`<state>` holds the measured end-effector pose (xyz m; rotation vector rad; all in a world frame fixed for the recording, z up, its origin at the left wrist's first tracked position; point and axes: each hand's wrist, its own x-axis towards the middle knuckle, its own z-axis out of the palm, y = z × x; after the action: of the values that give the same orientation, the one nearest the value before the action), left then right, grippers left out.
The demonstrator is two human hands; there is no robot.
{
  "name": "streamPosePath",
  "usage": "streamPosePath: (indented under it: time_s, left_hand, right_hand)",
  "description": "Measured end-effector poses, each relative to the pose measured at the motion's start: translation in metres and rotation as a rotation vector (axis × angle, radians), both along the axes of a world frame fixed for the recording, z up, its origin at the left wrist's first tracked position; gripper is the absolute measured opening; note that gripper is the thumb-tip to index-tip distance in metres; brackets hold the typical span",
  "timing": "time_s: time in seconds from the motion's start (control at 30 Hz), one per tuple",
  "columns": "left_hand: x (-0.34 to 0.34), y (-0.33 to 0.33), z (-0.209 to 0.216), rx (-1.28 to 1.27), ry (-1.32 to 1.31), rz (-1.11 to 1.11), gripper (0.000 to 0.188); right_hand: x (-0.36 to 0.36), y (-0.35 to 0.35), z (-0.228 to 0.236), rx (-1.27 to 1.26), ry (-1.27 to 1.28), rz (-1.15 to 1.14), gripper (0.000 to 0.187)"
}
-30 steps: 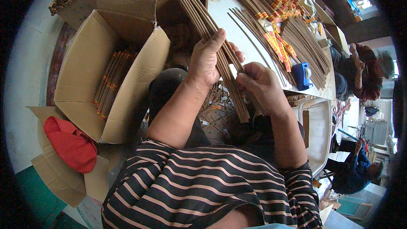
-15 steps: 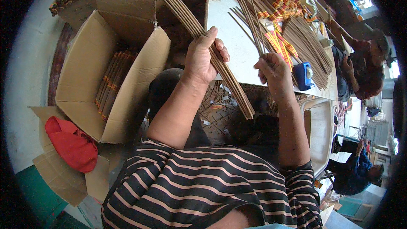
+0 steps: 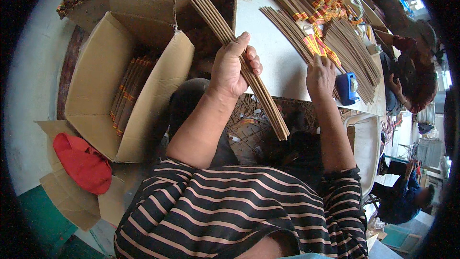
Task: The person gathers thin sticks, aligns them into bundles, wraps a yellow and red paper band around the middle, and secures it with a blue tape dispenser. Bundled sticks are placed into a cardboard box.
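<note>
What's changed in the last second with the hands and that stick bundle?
The right hand let go of the bundle of brown sticks and moved right, up onto the table, reaching the yellow-and-red labels. The left hand stayed clamped on the bundle, which is tilted much as before. The cardboard box and red cloth stayed put.
</note>
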<state>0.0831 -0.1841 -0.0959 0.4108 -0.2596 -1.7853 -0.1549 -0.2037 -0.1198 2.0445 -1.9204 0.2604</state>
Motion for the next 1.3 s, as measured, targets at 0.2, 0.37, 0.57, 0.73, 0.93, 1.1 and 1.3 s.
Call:
streamPosePath:
  time_s: [0.2,0.37,0.57,0.73,0.93,1.1,1.3]
  left_hand:
    - [0.002,0.003,0.001,-0.029,0.035,0.005,0.027]
    - [0.003,0.007,0.006,-0.18,0.021,-0.032,0.029]
    - [0.005,0.009,0.006,-0.211,0.065,-0.048,0.029]
    - [0.005,0.009,0.006,-0.19,0.072,-0.056,0.03]
    - [0.007,0.006,0.0,-0.257,0.145,-0.1,0.027]
    - [-0.001,0.01,0.003,-0.273,0.177,-0.185,0.022]
    - [-0.005,0.004,0.003,-0.034,-0.208,0.098,0.02]
  right_hand:
    - [0.08,0.077,0.084,0.382,-0.972,0.238,0.023]
    - [0.098,0.1,0.096,0.497,-0.849,0.282,0.022]
    - [0.096,0.102,0.092,0.553,-0.96,0.195,0.017]
    - [0.091,0.098,0.081,0.643,-1.143,0.186,0.024]
    - [0.092,0.096,0.071,0.682,-1.449,0.232,0.045]
    - [0.098,0.093,0.061,1.161,-1.447,0.208,0.055]
    - [0.102,0.098,0.038,0.716,-0.863,0.174,0.028]
